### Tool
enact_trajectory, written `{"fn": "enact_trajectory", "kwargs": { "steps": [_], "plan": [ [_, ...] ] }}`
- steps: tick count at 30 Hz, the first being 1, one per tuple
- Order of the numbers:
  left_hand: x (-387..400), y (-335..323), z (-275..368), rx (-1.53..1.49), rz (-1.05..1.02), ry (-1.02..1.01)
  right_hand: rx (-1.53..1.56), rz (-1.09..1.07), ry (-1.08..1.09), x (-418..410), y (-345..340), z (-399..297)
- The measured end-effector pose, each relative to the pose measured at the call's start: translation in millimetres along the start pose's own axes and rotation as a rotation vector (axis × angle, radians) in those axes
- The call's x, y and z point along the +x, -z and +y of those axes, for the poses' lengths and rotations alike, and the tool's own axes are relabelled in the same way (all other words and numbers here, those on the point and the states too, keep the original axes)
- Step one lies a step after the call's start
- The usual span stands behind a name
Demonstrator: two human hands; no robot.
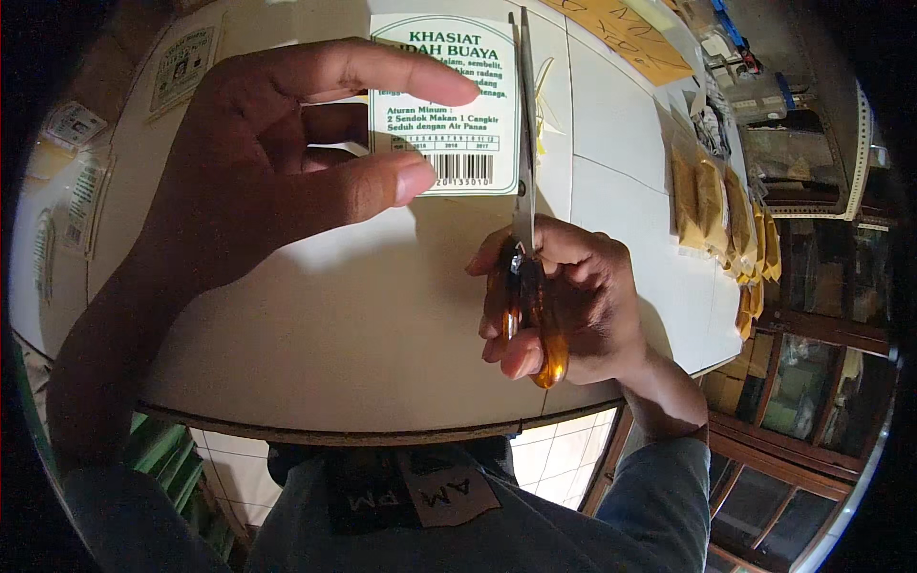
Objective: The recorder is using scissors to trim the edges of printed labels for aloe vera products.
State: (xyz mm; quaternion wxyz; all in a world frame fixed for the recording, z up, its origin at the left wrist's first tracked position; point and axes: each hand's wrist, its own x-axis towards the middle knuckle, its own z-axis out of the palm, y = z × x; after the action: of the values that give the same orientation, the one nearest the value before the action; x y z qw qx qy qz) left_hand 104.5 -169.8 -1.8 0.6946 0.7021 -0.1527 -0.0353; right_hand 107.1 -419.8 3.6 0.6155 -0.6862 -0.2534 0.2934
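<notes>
My left hand [308,136] holds a white printed paper label [458,143] by its left side, with the thumb and index finger in front and other fingers behind. The label has green lettering, a small table and a barcode. Scissors [526,143] with amber-brown handles are in my right hand [573,301], fingers around the handles. Their blades point away from me, along the label's right edge. The blades look nearly closed; whether paper lies between them cannot be told.
Thin paper offcuts [542,107] lie beyond the scissors. Filled clear packets [709,208] line the table's right side, below a brown envelope [623,36] with handwriting. More printed labels [183,68] lie at the left. The table's near edge [358,433] curves before my body.
</notes>
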Motion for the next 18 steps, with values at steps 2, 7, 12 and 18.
{"fn": "enact_trajectory", "kwargs": {
  "steps": [2,7,12,18],
  "plan": [
    [3.3,-1.0,-1.0,-0.017,-0.013,0.026,-0.012,0.015,-0.013,-0.6,1.6,-0.1],
    [-0.5,-2.8,2.0,-0.034,0.010,0.067,-0.050,-0.007,-0.010,0.7,0.4,1.7],
    [0.9,-3.0,0.7,-0.022,-0.004,0.045,-0.023,0.020,-0.028,0.5,-1.7,0.9],
    [-0.2,-3.6,-0.7,-0.036,0.005,0.041,-0.050,0.018,-0.014,1.0,-0.3,2.2]
  ]
}}
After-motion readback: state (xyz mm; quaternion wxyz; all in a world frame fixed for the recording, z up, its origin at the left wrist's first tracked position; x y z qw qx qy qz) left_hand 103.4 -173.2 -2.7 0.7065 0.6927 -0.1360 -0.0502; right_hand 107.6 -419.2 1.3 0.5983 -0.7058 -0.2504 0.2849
